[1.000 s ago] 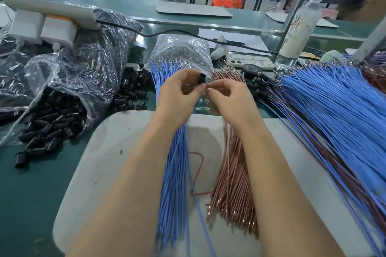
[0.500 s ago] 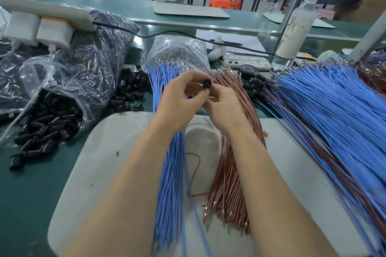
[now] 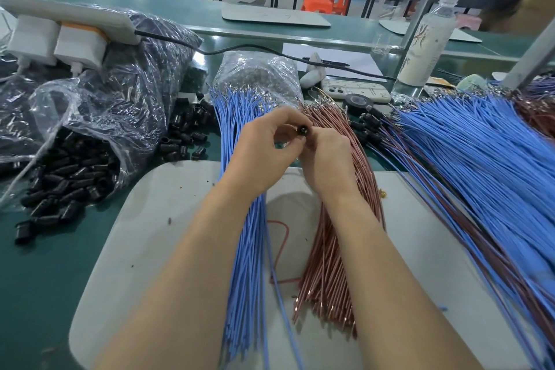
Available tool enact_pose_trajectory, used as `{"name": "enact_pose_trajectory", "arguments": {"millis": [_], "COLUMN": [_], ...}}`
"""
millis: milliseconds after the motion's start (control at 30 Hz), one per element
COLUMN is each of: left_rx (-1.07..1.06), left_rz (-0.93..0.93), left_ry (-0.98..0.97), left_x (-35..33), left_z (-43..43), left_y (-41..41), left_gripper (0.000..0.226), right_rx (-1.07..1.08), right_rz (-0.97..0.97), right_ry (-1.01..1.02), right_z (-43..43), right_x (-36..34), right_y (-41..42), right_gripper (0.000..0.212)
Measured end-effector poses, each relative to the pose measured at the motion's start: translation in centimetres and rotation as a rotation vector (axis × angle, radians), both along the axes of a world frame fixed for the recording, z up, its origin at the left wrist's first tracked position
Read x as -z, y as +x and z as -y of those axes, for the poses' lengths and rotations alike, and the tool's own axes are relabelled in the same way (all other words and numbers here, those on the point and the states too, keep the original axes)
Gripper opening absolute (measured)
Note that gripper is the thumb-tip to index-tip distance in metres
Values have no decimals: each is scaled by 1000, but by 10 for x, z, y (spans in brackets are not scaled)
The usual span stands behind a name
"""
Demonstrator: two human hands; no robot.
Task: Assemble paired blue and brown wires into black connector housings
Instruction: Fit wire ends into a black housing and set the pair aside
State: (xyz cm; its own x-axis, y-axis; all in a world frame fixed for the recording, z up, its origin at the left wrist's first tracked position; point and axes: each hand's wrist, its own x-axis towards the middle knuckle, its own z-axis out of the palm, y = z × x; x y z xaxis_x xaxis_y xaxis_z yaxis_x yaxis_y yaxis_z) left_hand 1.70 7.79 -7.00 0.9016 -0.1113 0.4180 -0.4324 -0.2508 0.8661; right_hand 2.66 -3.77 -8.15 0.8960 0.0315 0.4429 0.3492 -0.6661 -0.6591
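Here both hands meet just beyond the far edge of the grey work mat (image 3: 156, 219). The left hand (image 3: 264, 150) pinches a black connector housing (image 3: 301, 131) between thumb and fingertips, its open end turned toward the camera, presumably so the person can see the cavities while feeding a wire in. The right hand (image 3: 327, 159) presses against the housing from the other side, fingers curled closed; whether they grip a wire end I cannot tell, since the fingers hide it.

On the mat, directly under the forearms, lie the two stocks: the blue wire bundle (image 3: 243, 249) beneath the left arm and the brown wire bundle (image 3: 327, 264) beneath the right, terminal ends pointing away from the person, likely so each hand can draw from its own side. A single blue wire and a thin reddish one trail loose between them.

Left of the mat, loose black housings (image 3: 69, 177) spill from a clear plastic bag (image 3: 99, 117), near the left hand. Right of the mat fans a pile of finished paired wires (image 3: 468, 165), suggesting the work is well along.
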Motion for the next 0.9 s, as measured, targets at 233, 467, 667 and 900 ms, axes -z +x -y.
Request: {"name": "enact_pose_trajectory", "arguments": {"millis": [233,467,667,900], "left_rx": [25,-278,-402,-318], "left_rz": [-16,-39,-56,-60], "left_ry": [-8,-80,-131,-79], "left_x": [0,4,7,5], "left_z": [-1,-11,-14,-13], "left_y": [-1,9,14,13], "left_gripper": [24,19,17,13], "right_rx": [36,318,338,240], "right_rz": [-38,-287,-451,-321], "right_ry": [-17,-310,-374,149], "right_z": [1,9,2,14], "right_x": [0,-3,-4,-15], "right_y": [0,3,2,3], "right_gripper": [15,34,26,13]}}
